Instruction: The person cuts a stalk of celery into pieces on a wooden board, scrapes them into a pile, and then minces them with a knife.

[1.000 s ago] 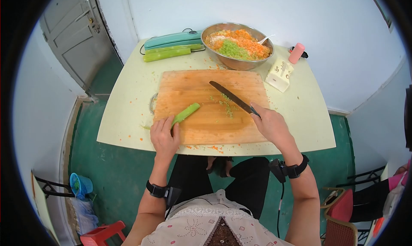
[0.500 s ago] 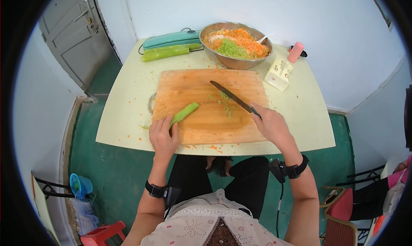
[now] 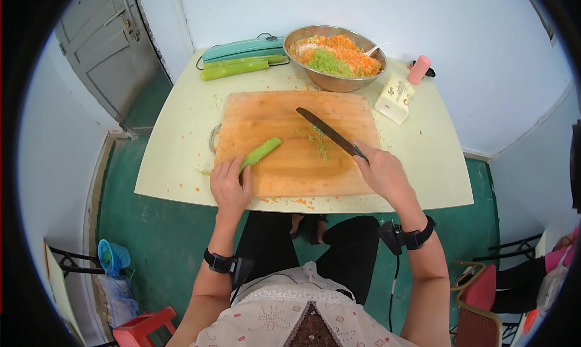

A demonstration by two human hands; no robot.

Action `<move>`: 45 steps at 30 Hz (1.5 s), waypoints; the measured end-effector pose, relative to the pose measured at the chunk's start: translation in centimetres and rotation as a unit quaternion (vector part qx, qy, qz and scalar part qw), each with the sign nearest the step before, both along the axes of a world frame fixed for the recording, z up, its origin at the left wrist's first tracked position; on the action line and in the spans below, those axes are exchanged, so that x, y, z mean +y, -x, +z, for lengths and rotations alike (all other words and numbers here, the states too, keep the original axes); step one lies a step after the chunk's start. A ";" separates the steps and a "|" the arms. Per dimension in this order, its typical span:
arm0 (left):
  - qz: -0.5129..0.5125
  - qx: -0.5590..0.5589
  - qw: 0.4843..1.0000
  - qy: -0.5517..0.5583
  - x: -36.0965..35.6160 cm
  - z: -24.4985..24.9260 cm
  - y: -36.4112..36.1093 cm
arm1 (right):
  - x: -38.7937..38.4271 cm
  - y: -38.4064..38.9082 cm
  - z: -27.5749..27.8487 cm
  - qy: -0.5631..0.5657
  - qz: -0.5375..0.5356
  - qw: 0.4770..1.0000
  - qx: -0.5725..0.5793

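A wooden cutting board (image 3: 290, 177) lies near the front of the pale table. At its left edge my left hand (image 3: 230, 182) is closed on a green stalk (image 3: 262, 150), whose cut end points up and right across the board. Near the board's right edge my right hand (image 3: 382, 168) grips the handle of a long dark knife (image 3: 327, 130). Its blade points up and left, over or on the board. Small green bits (image 3: 322, 146) are scattered beside the blade.
Behind the board stands a metal bowl (image 3: 336, 84) of chopped orange and green vegetables with a white spoon. More green stalks (image 3: 235, 70) and a teal device (image 3: 242, 49) lie back left. A tissue pack (image 3: 394, 100) and pink bottle (image 3: 419, 70) are back right. A person sits far right.
The table and the things on it appear slightly higher in the view. My hands keep nearly the same pose, with the stalk and the knife still held.
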State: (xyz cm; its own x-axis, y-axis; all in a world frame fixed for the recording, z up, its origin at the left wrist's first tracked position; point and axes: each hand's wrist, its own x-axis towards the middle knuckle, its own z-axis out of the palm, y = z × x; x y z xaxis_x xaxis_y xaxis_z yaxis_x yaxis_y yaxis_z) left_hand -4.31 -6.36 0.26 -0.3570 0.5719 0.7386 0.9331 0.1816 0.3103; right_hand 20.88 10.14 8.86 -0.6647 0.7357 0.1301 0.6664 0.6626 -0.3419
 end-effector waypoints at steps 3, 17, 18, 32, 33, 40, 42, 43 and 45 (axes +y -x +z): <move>-0.001 0.000 1.000 -0.001 -0.1 0.0 0.1 | -0.2 0.1 0.5 0.015 0.006 1.000 0.016; 0.003 0.005 1.000 -0.006 0.0 0.0 0.1 | -0.7 -0.3 0.8 0.049 0.033 0.998 0.031; 0.005 0.004 1.000 -0.004 0.0 0.0 0.1 | -0.8 -0.3 0.7 0.047 0.033 0.998 0.022; 0.002 0.000 1.000 0.001 -0.1 0.2 -0.1 | -2.1 -0.3 1.7 0.071 0.021 0.997 0.038; 0.000 -0.002 1.000 0.001 -0.2 0.3 -0.1 | -2.2 -0.3 1.5 0.063 0.031 0.997 0.044; -0.001 0.000 1.000 -0.003 -0.2 0.0 0.0 | 0.0 -0.7 0.1 0.042 -0.001 0.998 0.050; 0.001 0.002 1.000 -0.003 -0.2 0.0 0.1 | 0.4 -0.7 0.1 0.042 -0.001 0.996 0.077; 0.001 0.000 1.000 -0.002 -0.2 0.1 0.0 | 0.2 -0.9 0.1 0.048 0.010 0.994 0.098; 0.000 -0.004 1.000 -0.003 -0.2 0.1 0.0 | -0.5 -1.1 0.1 0.071 0.028 0.989 0.124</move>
